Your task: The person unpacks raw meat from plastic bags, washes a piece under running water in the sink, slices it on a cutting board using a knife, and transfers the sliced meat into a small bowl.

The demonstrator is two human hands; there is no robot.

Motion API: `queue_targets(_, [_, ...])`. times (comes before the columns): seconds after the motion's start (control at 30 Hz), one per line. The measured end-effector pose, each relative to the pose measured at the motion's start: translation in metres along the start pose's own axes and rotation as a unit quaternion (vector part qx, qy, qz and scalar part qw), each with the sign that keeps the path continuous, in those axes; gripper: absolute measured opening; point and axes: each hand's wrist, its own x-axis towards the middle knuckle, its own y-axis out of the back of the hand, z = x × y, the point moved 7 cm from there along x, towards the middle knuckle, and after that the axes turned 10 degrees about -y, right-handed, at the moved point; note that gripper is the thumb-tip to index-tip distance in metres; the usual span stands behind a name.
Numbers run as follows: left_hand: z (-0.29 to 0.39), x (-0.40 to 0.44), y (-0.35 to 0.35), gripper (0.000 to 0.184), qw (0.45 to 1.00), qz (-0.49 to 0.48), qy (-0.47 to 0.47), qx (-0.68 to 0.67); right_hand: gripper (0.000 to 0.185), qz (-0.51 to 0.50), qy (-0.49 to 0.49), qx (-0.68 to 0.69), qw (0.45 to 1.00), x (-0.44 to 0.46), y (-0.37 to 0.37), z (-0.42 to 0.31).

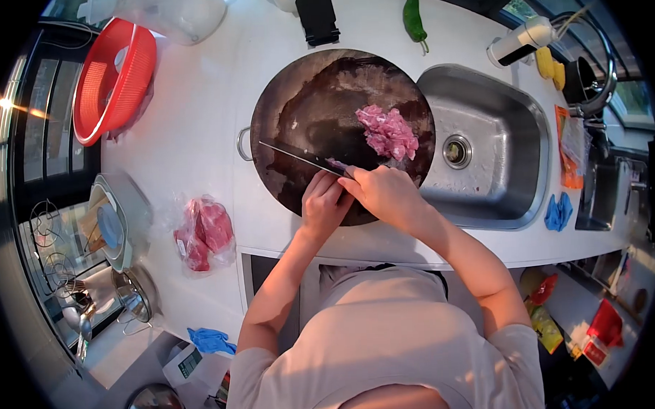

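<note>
On a round dark cutting board (pixel 302 90), my right hand (pixel 385 194) is closed around the handle of a knife (pixel 294 154). The blade points to the upper left across the board. My left hand (pixel 325 206) is close beside it, below the blade, with its fingers bent and pressed together near the handle end. Whatever lies under those fingertips is hidden. A pile of cut pink raw meat (pixel 388 132) rests on the board's right part, above my right hand. Small scraps are scattered on the wet surface.
A steel sink (pixel 483 120) adjoins the board's right side. A clear bag of raw meat (pixel 204 232) lies on the counter at left. Farther off are a red basket (pixel 114 82), a green pepper (pixel 412 17), a black stand (pixel 317 19) and a blue glove (pixel 558 212).
</note>
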Motion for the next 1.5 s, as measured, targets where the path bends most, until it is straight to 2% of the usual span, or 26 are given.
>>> queue_targets(0.13, [0.011, 0.007, 0.009, 0.019, 0.997, 0.056, -0.053, -0.001, 0.045, -0.041, -0.018, 0.044, 0.998, -0.033, 0.022, 0.053])
queue_targets(0.2, [0.015, 0.006, 0.014, 0.018, 0.995, 0.082, -0.056, 0.003, 0.049, -0.113, -0.087, 0.114, 0.983, -0.048, 0.034, 0.092])
queue_targets(0.3, [0.015, 0.003, 0.016, 0.022, 0.995, 0.083, -0.049, -0.007, 0.049, -0.156, -0.303, 0.211, 0.916, -0.067, 0.051, 0.131])
queue_targets(0.4, [0.017, 0.005, 0.013, 0.023, 0.996, 0.074, -0.059, -0.006, 0.047, -0.02, -0.156, 0.127, 0.979, -0.062, 0.058, 0.106])
queue_targets(0.53, [0.012, 0.001, 0.009, 0.027, 0.996, 0.057, -0.064, -0.006, 0.038, 0.034, -0.039, 0.003, 0.999, -0.078, 0.041, 0.06])
queue_targets(0.57, [0.01, -0.001, 0.008, 0.028, 0.997, 0.049, -0.052, -0.001, 0.036, 0.005, -0.047, -0.063, 0.997, -0.082, 0.038, 0.052])
queue_targets(0.67, [0.008, -0.004, 0.007, 0.03, 0.999, 0.034, -0.032, 0.017, 0.034, -0.042, -0.073, -0.073, 0.994, -0.087, 0.036, 0.045])
queue_targets(0.97, [0.003, -0.001, 0.006, 0.026, 0.999, 0.021, -0.013, 0.022, 0.027, -0.019, 0.025, -0.003, 1.0, -0.016, 0.003, 0.0])
queue_targets(1.07, [0.004, 0.0, 0.008, 0.022, 1.0, 0.018, -0.005, 0.012, 0.026, -0.017, 0.015, -0.011, 1.0, -0.014, 0.002, 0.002])
queue_targets(1.2, [0.006, 0.004, 0.008, 0.022, 1.0, 0.025, -0.011, 0.011, 0.031, -0.021, -0.05, -0.046, 0.997, -0.062, 0.019, 0.046])
queue_targets(1.3, [0.007, 0.008, 0.011, 0.021, 0.999, 0.032, -0.024, 0.014, 0.03, -0.025, -0.054, -0.069, 0.996, -0.079, 0.031, 0.05])
queue_targets(1.4, [0.008, 0.007, 0.008, 0.022, 0.999, 0.022, -0.028, 0.011, 0.028, -0.043, -0.056, -0.054, 0.996, -0.05, 0.02, 0.025])
queue_targets(1.5, [0.001, -0.003, 0.003, 0.023, 0.999, 0.026, -0.018, 0.008, 0.027, -0.015, -0.022, -0.034, 0.999, -0.007, -0.007, -0.001])
